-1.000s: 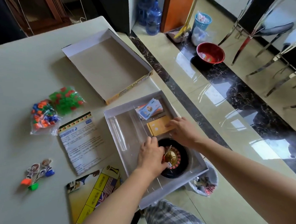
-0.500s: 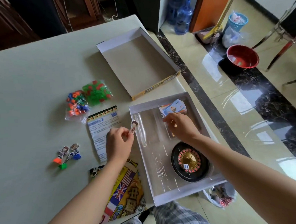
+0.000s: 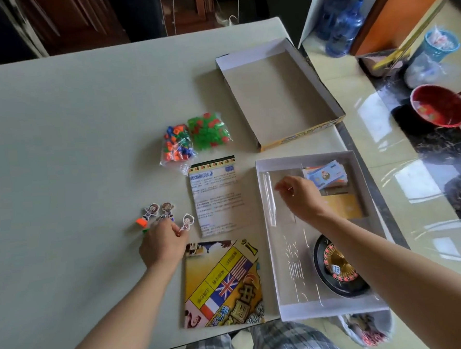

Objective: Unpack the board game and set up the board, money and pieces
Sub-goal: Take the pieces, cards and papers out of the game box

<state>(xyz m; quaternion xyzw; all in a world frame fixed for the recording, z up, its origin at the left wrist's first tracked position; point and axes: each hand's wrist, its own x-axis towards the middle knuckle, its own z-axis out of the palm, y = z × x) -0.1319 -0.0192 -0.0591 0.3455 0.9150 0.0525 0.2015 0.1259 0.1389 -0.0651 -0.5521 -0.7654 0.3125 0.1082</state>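
Fingers (image 3: 174, 228) of our left hand (image 3: 162, 246) pinch a cardboard pawn (image 3: 187, 222), setting it on the bench (image 3: 61, 157) beside two other pawns (image 3: 151, 210) so the pieces stay grouped. Our right hand (image 3: 303, 196) hovers, curled, over the box tray (image 3: 268, 253) (gripping anything? we cannot tell), near the money (image 3: 325, 174). The rule sheet (image 3: 216, 195) crowds the folded board (image 3: 222, 282).

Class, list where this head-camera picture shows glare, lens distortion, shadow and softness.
Head view: bright glare washes the polished floor and streaks the clear plastic tray in the box; the wide lens bows the far edge of the table; the lid casts a soft shadow to its left; the left hand pinching a figure looks slightly soft.
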